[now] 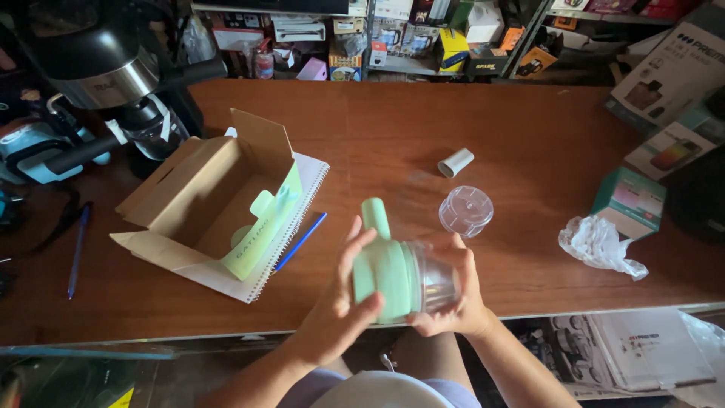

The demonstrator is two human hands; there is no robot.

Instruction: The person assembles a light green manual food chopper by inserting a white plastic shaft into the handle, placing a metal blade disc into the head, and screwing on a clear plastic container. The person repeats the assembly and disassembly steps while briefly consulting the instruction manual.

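At the tabletop's (362,113) near edge, both hands hold a mint-green plastic chopper with a clear cup (400,273) on its side. The left hand (349,291) curls its grip closed over the green body; the right hand (453,291) wraps shut around the clear cup. Just beyond lie a clear round plastic lid (466,210) and a small white tube (456,162). Toward the left edge, an open brown cardboard box (208,204) holding a green insert rests on a spiral notebook (302,219), a blue pen (300,242) beside it. Near the right edge sit a crumpled clear plastic bag (600,243) and a small teal carton (628,200).
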